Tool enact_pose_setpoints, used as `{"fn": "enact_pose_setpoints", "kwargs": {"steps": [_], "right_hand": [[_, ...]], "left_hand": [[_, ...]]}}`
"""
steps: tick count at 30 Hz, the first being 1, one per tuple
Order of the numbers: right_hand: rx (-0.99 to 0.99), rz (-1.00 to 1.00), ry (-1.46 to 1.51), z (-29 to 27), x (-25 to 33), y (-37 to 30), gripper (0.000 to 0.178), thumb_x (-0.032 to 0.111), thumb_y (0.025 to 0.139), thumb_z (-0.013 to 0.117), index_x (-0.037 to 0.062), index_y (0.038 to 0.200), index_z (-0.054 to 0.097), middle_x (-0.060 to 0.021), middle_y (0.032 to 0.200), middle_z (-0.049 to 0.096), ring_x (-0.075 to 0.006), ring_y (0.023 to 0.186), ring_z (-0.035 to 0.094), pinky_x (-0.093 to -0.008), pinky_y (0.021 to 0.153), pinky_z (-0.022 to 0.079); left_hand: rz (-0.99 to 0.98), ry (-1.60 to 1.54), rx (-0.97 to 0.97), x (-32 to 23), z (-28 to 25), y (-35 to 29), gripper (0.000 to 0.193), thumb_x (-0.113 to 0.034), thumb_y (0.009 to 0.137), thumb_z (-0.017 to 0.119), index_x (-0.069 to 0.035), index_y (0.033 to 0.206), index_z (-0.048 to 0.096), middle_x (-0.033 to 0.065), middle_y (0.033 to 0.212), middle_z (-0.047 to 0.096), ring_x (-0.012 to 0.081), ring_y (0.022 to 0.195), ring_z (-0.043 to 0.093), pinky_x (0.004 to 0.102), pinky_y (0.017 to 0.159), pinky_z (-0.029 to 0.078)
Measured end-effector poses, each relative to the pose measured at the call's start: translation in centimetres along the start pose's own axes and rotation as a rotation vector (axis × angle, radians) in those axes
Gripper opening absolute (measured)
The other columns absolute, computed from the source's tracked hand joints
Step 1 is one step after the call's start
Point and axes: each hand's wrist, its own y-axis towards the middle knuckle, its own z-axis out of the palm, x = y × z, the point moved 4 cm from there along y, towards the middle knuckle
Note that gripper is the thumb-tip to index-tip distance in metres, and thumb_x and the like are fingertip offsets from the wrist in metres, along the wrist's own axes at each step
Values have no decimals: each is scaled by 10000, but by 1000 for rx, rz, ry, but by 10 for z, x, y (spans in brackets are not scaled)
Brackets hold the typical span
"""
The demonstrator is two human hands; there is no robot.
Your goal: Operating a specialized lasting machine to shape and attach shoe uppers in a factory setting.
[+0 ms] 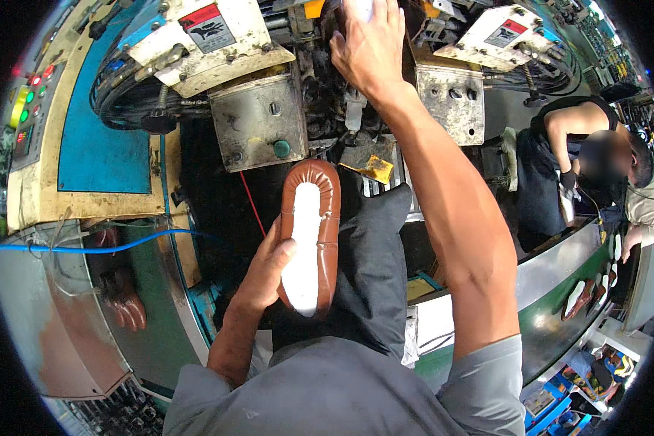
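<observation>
My left hand [265, 265] is wrapped around a brown shoe [311, 236], sole side up with its white insole showing, held just above my lap in front of the machine [258, 120]. My right hand [370, 47] reaches up into the machine's middle and closes on something pale; I cannot tell what. I judge this shoe waits its turn. More shoes [585, 294] lie on the green conveyor [559, 305], near another worker [581, 156].

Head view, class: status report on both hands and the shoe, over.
Left hand grips brown shoe, white sole side up. Right hand up on the machine, around something pale. Nothing between shoe and machine.
</observation>
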Motion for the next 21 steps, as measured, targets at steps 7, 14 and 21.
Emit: {"fn": "enact_pose_setpoints", "kwargs": {"steps": [7, 14, 21], "right_hand": [[96, 8, -64, -16, -5, 7, 743, 265, 887, 812, 88, 1566, 570, -391, 1566, 480, -550, 1499, 431, -601, 1276, 349], [101, -75, -11, -22, -21, 29, 764, 278, 873, 823, 91, 1570, 572, -389, 1549, 499, -542, 1481, 457, -590, 1268, 367], [164, -20, 375, -47, -1, -54, 735, 7, 947, 693, 100, 1653, 514, -273, 1700, 444, -447, 1605, 387, -484, 1308, 352]], "left_hand": [[138, 189, 36, -7, 14, 30, 874, -23, 1039, 663, -50, 1773, 190, 154, 1716, 441, 243, 1574, 448, 380, 1278, 389], [240, 502, -52, -10, -4, 18, 930, 89, 1012, 659, -53, 1779, 152, 176, 1785, 331, 255, 1633, 356, 391, 1315, 347], [123, 369, -280, 29, -125, -41, 791, -224, 1114, 668, -49, 1759, 246, 154, 1705, 453, 263, 1559, 445, 424, 1283, 355]]}}
